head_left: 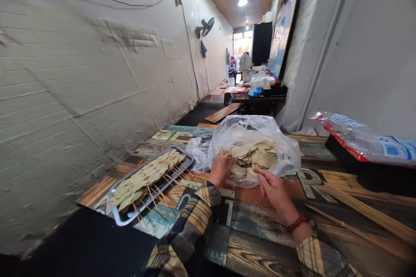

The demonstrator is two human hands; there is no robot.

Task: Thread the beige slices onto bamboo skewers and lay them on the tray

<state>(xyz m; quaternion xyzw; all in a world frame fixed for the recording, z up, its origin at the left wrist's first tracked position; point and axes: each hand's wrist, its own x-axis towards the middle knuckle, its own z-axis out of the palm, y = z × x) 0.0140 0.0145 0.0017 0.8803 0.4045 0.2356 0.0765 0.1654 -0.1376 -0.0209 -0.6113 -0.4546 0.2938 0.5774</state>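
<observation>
Skewered slices [146,176] are already laid on the metal tray [121,221], while loose slices [264,159] are left in the plastic bag [290,152], where anything gripped by the left hand [221,169] or right hand [274,188] cannot be told.

Gloss Sat Beside Grain

The tray [131,216] was smooth, shiny metal; the bag [289,158], thin, crinkled, translucent plastic. Slices [247,153] looked matt. Skewers [367,210] were bare wood, the tabletop [260,249] wood-grained, the sleeves [195,216] woven cloth.
</observation>
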